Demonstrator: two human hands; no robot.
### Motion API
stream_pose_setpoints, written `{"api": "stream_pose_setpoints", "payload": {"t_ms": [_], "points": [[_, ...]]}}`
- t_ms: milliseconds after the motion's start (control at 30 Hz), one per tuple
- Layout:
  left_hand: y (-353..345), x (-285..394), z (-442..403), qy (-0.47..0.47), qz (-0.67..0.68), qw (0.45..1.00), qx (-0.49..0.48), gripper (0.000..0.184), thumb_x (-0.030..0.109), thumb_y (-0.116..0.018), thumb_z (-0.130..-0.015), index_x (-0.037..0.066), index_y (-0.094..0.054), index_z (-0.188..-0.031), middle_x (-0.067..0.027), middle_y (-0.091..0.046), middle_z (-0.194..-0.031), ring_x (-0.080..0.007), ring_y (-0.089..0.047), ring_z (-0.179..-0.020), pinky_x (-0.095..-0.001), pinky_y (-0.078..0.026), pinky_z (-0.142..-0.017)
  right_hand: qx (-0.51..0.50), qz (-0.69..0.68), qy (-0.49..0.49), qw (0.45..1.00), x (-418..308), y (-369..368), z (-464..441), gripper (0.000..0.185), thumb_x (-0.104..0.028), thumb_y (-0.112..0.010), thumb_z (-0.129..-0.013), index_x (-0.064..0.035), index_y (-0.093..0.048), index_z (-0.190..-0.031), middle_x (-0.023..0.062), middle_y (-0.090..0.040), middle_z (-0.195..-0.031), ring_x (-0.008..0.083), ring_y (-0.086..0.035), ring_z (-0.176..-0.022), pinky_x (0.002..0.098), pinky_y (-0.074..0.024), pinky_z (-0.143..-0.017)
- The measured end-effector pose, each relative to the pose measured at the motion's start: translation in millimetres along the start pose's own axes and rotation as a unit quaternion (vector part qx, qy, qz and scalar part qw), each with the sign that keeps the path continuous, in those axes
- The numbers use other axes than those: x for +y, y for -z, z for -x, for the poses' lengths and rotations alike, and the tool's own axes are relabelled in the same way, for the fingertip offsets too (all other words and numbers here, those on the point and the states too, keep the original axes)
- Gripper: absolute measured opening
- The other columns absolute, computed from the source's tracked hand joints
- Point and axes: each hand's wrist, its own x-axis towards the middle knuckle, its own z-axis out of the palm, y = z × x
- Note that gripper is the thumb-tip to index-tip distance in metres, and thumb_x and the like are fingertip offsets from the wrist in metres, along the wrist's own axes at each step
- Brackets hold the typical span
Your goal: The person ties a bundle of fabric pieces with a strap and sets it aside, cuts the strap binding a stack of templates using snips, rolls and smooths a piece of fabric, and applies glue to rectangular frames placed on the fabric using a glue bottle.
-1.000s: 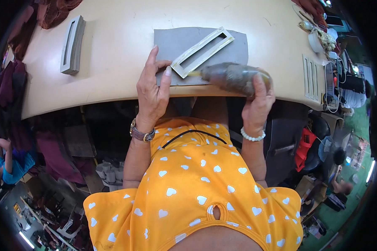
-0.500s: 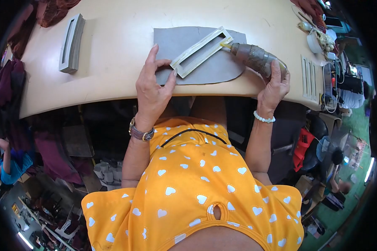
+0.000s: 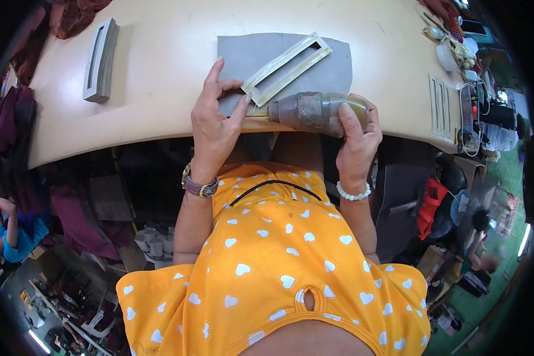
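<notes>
A pale rectangular frame (image 3: 286, 69) with a long slot lies slanted on a grey sheet (image 3: 237, 53) near the table's front edge. My left hand (image 3: 215, 118) pinches the lower left corner of this frame between thumb and fingers. In my right hand (image 3: 359, 133) is a brown, tape-wrapped bottle (image 3: 311, 111), held on its side by the wide end. Its thin nozzle points left, just below the frame's lower corner and close to my left thumb.
On the left of the table (image 3: 160, 77) stands a stack of slotted frames (image 3: 99, 59). Narrow strips (image 3: 441, 107) lie at the right, below a white roll (image 3: 447, 57) and cords. Dark red cloth (image 3: 74, 18) is at the back left. Other people are visible at both sides.
The bottle in my right hand first went up along the frame's right side, then came back down and left to its lower corner. My left hand has stayed at the frame.
</notes>
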Motion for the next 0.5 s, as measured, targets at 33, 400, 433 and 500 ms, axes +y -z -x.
{"api": "stream_pose_setpoints", "payload": {"t_ms": [33,400,433,500], "points": [[0,1,0,0.002,-0.001,1.000,-0.002,0.062,-0.001,-0.063,-0.074,0.001,-0.039,-0.131,-0.0118,-0.063,-0.089,-0.0224,-0.062,-0.082,-0.0314,-0.048,-0.078,0.010,-0.058,-0.042,0.997,-2,3,-4,0.029,-0.017,-0.067,-0.081,-0.0007,-0.055,-0.103,0.0042,-0.060,-0.091,0.0108,-0.058,-0.081,0.0227,-0.0490,-0.071],[1,3,0,-0.008,-0.027,1.000,-0.002,0.065,0.000,-0.066,-0.072,0.002,-0.038,-0.132,-0.0112,-0.064,-0.090,-0.0209,-0.062,-0.083,-0.0310,-0.048,-0.079,0.071,0.164,0.092,0.980,9,42,-88,0.024,-0.013,-0.065,-0.083,-0.0024,-0.045,-0.091,0.0017,-0.051,-0.080,0.0059,-0.046,-0.067,0.0223,-0.0420,-0.061],[1,4,0,-0.008,-0.024,1.000,0.002,0.066,0.000,-0.067,-0.071,0.001,-0.039,-0.131,-0.0110,-0.063,-0.089,-0.0220,-0.062,-0.082,-0.0314,-0.048,-0.078,0.071,0.202,0.053,0.975,10,40,-88,0.023,-0.013,-0.065,-0.081,-0.0016,-0.050,-0.093,0.0071,-0.057,-0.087,0.0156,-0.054,-0.082,0.0299,-0.0451,-0.074],[1,4,-1,-0.014,-0.024,1.000,0.004,0.067,0.000,-0.067,-0.071,0.001,-0.039,-0.131,-0.0110,-0.063,-0.089,-0.0222,-0.062,-0.083,-0.0315,-0.048,-0.078,0.079,0.428,0.225,0.872,0,31,-82,0.023,-0.012,-0.065,-0.077,-0.0030,-0.053,-0.095,0.0102,-0.058,-0.097,0.0254,-0.052,-0.097,0.0369,-0.0406,-0.086]]}}
